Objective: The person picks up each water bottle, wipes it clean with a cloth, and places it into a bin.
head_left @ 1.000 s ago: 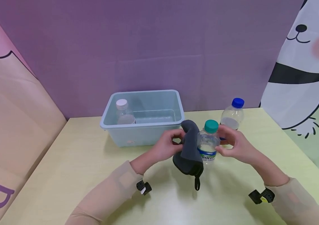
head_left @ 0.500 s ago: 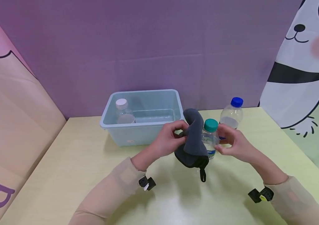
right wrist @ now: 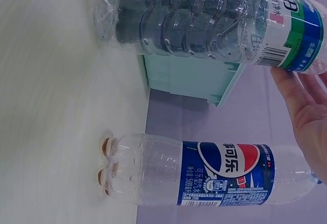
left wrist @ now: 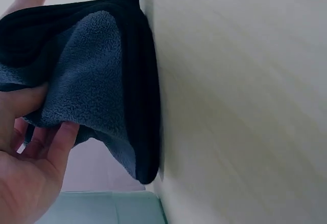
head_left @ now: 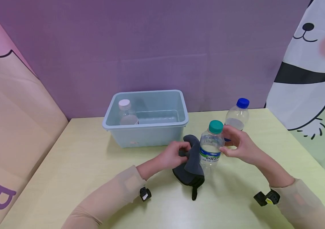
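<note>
My left hand [head_left: 175, 155] pinches a folded dark grey cleaning cloth [head_left: 194, 160] with black edging and a hanging loop. The cloth lies against the left side of a clear plastic bottle [head_left: 210, 146] with a green cap and a blue and green label. My right hand [head_left: 241, 144] holds that bottle upright from its right side, thumb and fingers near the label. In the left wrist view the fuzzy cloth [left wrist: 87, 75] bends over the fingertips, its lower edge close to the table. The bottle's label [right wrist: 288, 35] shows in the right wrist view beside the fingers.
A light blue bin [head_left: 145, 136] stands at the back, holding a white-capped bottle [head_left: 128, 114]. Behind my right hand stands a blue-capped cola bottle [head_left: 237, 116], its label [right wrist: 225, 173] clear in the right wrist view. A purple backdrop [head_left: 162, 54] rises behind the table.
My left hand and the cloth first rose along the bottle's side, then dropped lower and slightly left, exposing more of the label. The right hand and bottle stay nearly still.
</note>
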The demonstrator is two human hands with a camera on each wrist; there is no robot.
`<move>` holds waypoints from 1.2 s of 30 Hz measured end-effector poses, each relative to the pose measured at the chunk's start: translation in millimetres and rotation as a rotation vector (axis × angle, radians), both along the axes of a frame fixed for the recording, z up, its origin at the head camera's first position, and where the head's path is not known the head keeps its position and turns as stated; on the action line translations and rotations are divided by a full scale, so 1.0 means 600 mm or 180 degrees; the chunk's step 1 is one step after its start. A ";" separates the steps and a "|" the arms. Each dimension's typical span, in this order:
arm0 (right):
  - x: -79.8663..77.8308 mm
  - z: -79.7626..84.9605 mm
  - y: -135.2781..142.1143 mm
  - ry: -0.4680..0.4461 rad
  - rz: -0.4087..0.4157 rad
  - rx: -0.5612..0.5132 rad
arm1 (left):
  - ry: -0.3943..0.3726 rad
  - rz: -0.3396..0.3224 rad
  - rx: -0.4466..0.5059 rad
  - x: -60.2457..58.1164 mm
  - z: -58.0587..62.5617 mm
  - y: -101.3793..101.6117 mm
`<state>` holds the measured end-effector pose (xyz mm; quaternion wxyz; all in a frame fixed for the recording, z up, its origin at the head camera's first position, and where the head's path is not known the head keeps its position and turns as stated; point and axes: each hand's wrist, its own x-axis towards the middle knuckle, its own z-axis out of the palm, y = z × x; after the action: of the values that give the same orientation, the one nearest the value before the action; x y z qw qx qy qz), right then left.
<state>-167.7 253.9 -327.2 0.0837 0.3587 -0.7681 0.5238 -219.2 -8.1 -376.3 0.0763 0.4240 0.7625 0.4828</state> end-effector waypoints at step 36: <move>-0.006 0.000 -0.004 -0.0028 0.0028 0.0014 | 0.0032 0.0145 0.0506 0.007 0.068 -0.005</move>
<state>-171.4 251.3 -327.1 0.0772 0.3600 -0.7680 0.5240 -215.1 -11.1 -335.7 0.0275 0.4137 0.7315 0.5413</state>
